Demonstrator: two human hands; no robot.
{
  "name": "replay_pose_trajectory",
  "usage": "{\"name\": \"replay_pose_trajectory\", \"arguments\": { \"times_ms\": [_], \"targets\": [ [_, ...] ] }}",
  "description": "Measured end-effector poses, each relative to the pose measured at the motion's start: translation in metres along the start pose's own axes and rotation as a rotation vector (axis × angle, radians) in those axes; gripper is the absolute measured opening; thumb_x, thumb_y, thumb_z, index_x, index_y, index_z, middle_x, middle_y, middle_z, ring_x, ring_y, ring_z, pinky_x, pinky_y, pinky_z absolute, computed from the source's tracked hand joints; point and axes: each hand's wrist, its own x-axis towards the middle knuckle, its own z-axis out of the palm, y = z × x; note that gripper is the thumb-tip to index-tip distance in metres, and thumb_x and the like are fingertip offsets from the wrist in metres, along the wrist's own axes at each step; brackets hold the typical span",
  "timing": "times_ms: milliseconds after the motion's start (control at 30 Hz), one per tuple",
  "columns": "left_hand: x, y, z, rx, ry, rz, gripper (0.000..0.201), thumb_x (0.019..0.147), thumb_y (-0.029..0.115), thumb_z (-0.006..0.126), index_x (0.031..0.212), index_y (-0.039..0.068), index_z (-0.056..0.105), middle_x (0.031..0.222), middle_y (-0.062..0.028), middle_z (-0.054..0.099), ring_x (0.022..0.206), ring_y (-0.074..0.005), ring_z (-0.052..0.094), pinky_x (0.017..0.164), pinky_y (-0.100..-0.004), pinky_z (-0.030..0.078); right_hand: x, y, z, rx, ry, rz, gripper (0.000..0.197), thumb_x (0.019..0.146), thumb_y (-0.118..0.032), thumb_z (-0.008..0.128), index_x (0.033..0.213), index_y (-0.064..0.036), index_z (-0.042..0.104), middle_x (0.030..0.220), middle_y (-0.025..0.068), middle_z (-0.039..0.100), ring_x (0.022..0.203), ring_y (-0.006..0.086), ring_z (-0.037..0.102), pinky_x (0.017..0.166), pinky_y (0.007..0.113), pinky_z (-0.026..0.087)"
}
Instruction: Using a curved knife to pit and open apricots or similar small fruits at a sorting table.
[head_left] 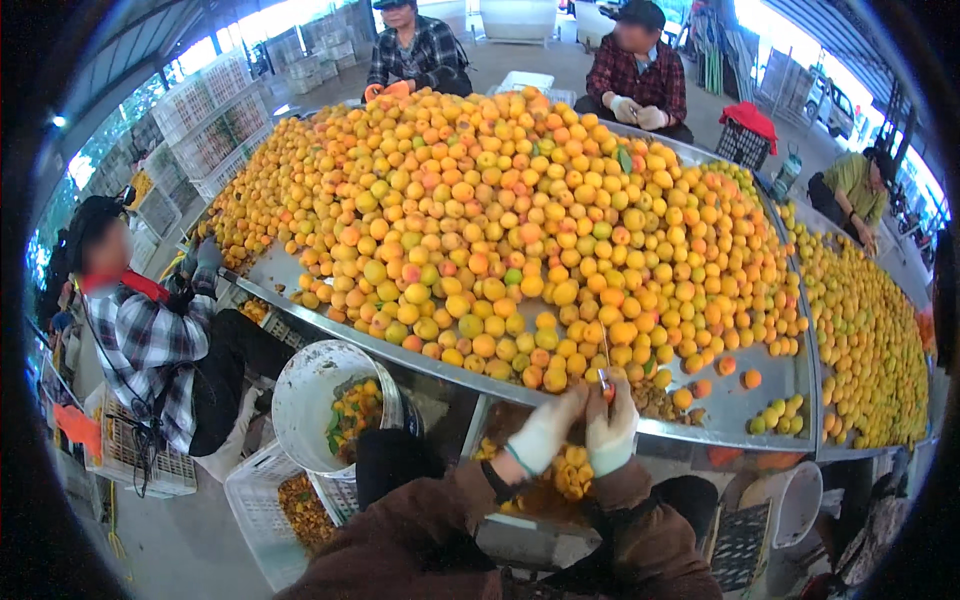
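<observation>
Both my hands wear white gloves and meet at the near edge of a metal table [450,378] heaped with yellow-orange apricots [480,230]. My right hand [611,430] is closed on a small knife [606,383] with a reddish handle, its thin blade pointing up and away. My left hand [548,430] has its fingers bent together beside the knife; what they hold, if anything, is hidden from view. Below my hands, a tray holds opened apricots [573,472] in wet juice, partly covered by my forearms.
Left of my knees stands a white bucket [300,400] with fruit scraps, above a white crate [250,500]. Loose green-yellow apricots [778,415] lie at the table's right corner. Other people sit around the table, one close by in a checked shirt [150,350].
</observation>
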Motion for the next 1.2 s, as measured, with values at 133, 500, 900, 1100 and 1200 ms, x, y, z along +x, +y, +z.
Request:
{"name": "replay_pose_trajectory", "arguments": {
  "times_ms": [133, 500, 900, 1100, 1200],
  "targets": [
    [0.011, 0.038, -0.008, 0.22, -0.211, -0.122, 0.042, 0.091, 0.001, 0.045, 0.133, -0.004, 0.044, 0.106, -0.0238, 0.059, 0.094, -0.0425, 0.06, 0.079, -0.0421, 0.05, -0.002, 0.029, 0.004, 0.126, 0.02, 0.104, 0.015, 0.09, -0.01, 0.054, 0.099, 0.0023, 0.054, 0.078, 0.0244, 0.059, 0.07, 0.0386, 0.059, 0.064, 0.04, 0.047],
    [0.01, -0.003, 0.001, 0.018, -0.075, 0.063, 0.041, 0.09, 0.005, 0.047, 0.13, -0.002, 0.048, 0.119, -0.0174, 0.056, 0.102, -0.0329, 0.059, 0.086, -0.0374, 0.05, -0.006, 0.03, 0.01, -0.048, -0.031, -0.044, 0.014, 0.084, -0.01, 0.06, 0.09, 0.0001, 0.055, 0.077, 0.0218, 0.056, 0.07, 0.0433, 0.058, 0.062, 0.042, 0.047],
    [0.001, -0.025, 0.016, -0.125, -0.03, -0.22, 0.033, 0.102, 0.025, 0.038, 0.125, 0.005, 0.053, 0.094, -0.0107, 0.062, 0.077, -0.0213, 0.061, 0.063, -0.0305, 0.05, -0.002, 0.045, 0.011, -0.052, -0.07, -0.044, 0.01, 0.084, -0.001, 0.058, 0.091, 0.0033, 0.053, 0.076, 0.0138, 0.056, 0.071, 0.0172, 0.054, 0.065, 0.031, 0.047],
    [0.006, -0.026, 0.017, 0.235, -0.107, -0.202, 0.035, 0.097, 0.014, 0.046, 0.129, 0.001, 0.049, 0.114, -0.0151, 0.059, 0.11, -0.0265, 0.056, 0.092, -0.0328, 0.045, -0.005, 0.04, 0.015, 0.135, 0.029, 0.095, 0.013, 0.081, -0.007, 0.061, 0.084, 0.0019, 0.052, 0.068, 0.0173, 0.05, 0.061, 0.0273, 0.049, 0.059, 0.033, 0.044],
    [0.013, -0.004, 0.012, -0.52, -0.086, -0.834, 0.032, 0.099, 0.023, 0.046, 0.126, 0.005, 0.052, 0.112, -0.0088, 0.061, 0.101, -0.0212, 0.059, 0.084, -0.0326, 0.048, -0.005, 0.019, 0.001, -0.099, -0.067, -0.141, 0.012, 0.077, -0.004, 0.061, 0.083, 0.0009, 0.052, 0.069, 0.0177, 0.049, 0.061, 0.0278, 0.05, 0.059, 0.035, 0.044]
  ]
}}
